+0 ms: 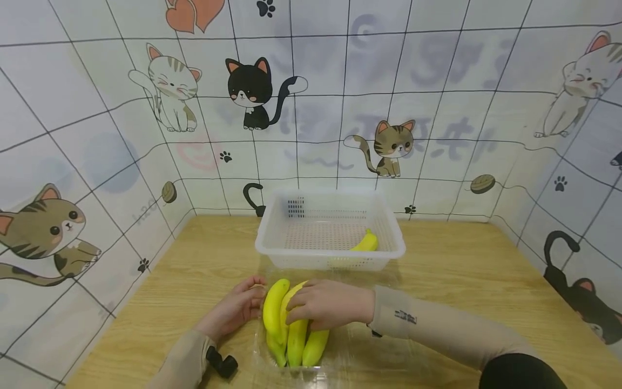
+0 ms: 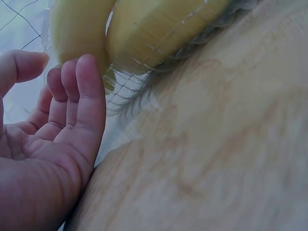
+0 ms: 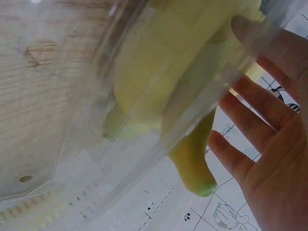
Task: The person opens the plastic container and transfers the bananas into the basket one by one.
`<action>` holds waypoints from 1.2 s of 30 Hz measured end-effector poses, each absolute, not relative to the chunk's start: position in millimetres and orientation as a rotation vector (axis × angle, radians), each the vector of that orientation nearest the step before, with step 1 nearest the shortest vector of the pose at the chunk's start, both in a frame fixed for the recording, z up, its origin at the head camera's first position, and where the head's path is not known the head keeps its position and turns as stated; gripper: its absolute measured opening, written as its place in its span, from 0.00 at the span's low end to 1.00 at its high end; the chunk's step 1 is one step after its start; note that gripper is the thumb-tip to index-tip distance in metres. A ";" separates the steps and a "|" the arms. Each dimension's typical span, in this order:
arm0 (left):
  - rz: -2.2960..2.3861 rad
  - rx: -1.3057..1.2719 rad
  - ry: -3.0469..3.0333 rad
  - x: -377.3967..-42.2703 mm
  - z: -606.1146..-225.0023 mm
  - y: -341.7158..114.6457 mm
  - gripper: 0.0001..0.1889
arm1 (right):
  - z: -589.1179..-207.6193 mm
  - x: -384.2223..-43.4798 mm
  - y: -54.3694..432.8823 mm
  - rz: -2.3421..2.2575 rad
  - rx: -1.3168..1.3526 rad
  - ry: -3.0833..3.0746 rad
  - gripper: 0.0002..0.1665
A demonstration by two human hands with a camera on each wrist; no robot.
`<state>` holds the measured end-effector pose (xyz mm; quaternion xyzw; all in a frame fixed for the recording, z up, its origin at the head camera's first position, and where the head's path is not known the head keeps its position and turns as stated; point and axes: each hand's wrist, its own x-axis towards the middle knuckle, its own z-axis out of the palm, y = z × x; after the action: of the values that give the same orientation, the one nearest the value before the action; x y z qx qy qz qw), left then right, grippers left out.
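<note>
Several yellow bananas (image 1: pixel 295 346) lie side by side in a clear plastic box (image 1: pixel 259 351) on the table. My right hand (image 1: pixel 335 303) reaches over them from the right. In the right wrist view, its fingers (image 3: pixel 250 122) extend loosely beside a banana (image 3: pixel 192 166), seen partly through clear plastic. Whether they touch it I cannot tell. At the box's left side is my left hand (image 1: pixel 238 305), palm turned inward. The left wrist view shows its fingers (image 2: pixel 89 86) bent slightly, with the tips at the ridged plastic wall and the thumb apart.
Behind the box stands a white perforated basket (image 1: pixel 330 260) with one banana (image 1: pixel 367 241) in it. More clear plastic (image 1: pixel 384 351) spreads to the right of the bananas. A cat-patterned sheet (image 1: pixel 320 119) covers the walls around the wooden table (image 1: pixel 452 259).
</note>
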<state>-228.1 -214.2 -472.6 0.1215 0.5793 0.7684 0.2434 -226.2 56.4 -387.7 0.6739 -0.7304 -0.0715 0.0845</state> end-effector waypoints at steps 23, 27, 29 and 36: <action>2.097 0.326 1.583 -227.2 -473.2 -215.4 0.07 | -397.4 -232.5 53.7 -0.246 2.004 -2.128 0.23; 2.086 0.332 1.591 -227.4 -473.2 -215.8 0.07 | -398.8 -233.3 53.7 -0.257 1.984 -2.117 0.23; 2.087 0.330 1.588 -227.5 -472.8 -215.6 0.07 | -399.5 -233.8 53.9 -0.258 1.978 -2.119 0.22; 2.105 0.329 1.567 -229.0 -472.0 -213.3 0.08 | -399.0 -236.6 54.2 -0.286 1.939 -2.114 0.21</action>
<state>-229.0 -213.3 -472.0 0.1206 0.5742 0.7716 0.2458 -236.6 54.2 -399.0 0.6669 -0.7273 -0.0985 0.1289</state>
